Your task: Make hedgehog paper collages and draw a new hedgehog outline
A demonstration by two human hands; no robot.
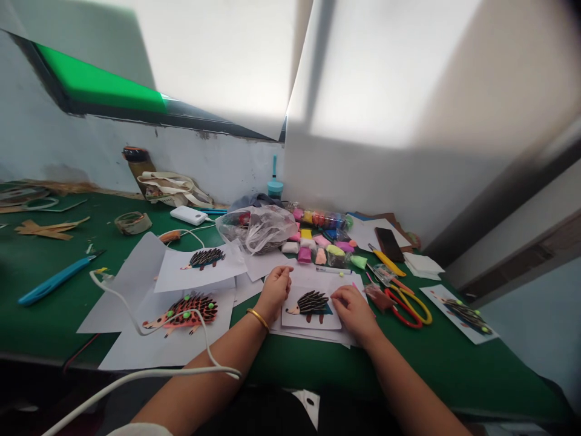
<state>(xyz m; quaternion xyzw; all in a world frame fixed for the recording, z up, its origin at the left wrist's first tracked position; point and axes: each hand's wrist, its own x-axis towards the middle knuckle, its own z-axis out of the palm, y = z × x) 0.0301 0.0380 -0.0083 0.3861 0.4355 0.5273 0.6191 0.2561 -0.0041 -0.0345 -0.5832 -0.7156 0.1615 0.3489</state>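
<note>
Both hands, left hand and right hand, flank the hedgehog card.

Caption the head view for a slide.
Both hands, left hand and right hand, rest on a hedgehog card.

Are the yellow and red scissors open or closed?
Open. The scissors lie flat on the green table beside the right hand, their yellow and red handle loops spread apart.
</note>
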